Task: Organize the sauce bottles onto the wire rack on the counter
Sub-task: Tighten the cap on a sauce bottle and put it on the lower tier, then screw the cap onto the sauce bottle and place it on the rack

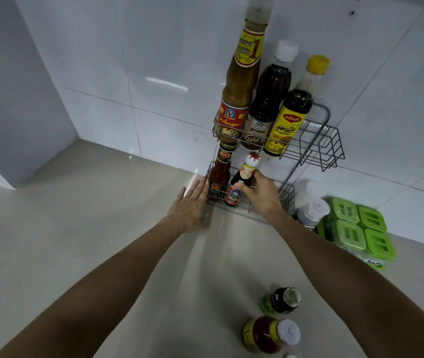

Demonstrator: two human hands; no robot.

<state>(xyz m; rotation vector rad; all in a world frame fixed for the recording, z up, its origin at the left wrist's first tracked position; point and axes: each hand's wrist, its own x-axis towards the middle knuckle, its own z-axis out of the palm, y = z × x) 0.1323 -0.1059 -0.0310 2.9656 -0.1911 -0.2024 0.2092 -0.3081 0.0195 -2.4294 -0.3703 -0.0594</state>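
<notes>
A two-tier grey wire rack (320, 148) stands against the tiled wall. Its top shelf holds a tall brown sauce bottle (239, 81), a dark bottle with a white cap (270, 99) and a yellow-capped bottle (293, 109). On the bottom shelf stand a red chilli sauce bottle (218, 177) and a small dark bottle with a red-white cap (244, 177). My right hand (260, 192) grips that small bottle. My left hand (190, 205) lies flat against the rack's left end, fingers apart. Two more bottles, a green-labelled dark one (282, 302) and an orange one (267, 334), wait on the counter.
Right of the rack sit a white-lidded jar (313, 208) and a green-lidded seasoning box (360, 228) with a "Salt" label. The beige counter (76, 215) spreads to the left and meets a wall corner at the far left.
</notes>
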